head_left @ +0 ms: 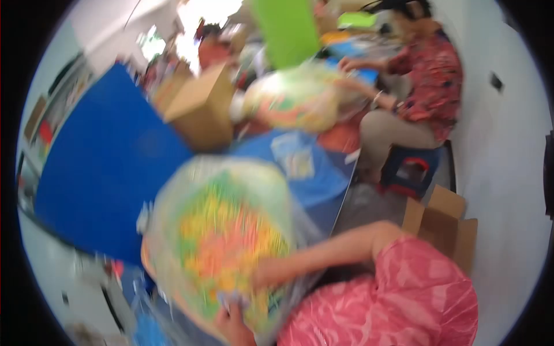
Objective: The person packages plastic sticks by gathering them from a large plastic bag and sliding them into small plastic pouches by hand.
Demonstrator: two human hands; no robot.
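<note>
A large translucent plastic bag (164, 202) stands open, full of small yellow, green, orange and pink pieces (222, 230). My right hand (270, 273) reaches into the bag from the right, over the pieces; its fingers are smeared by motion. Near the bag's lower edge, my left hand (234, 327) is closed around a small pale purplish item (231, 300), too blurred to name.
A blue panel (109, 167) rises at the left, beside a cardboard box (202, 106). Blue plastic (314, 173) lies beyond the bag, near another filled bag (294, 95). A seated person (430, 81) is at the upper right, above an open carton (441, 230).
</note>
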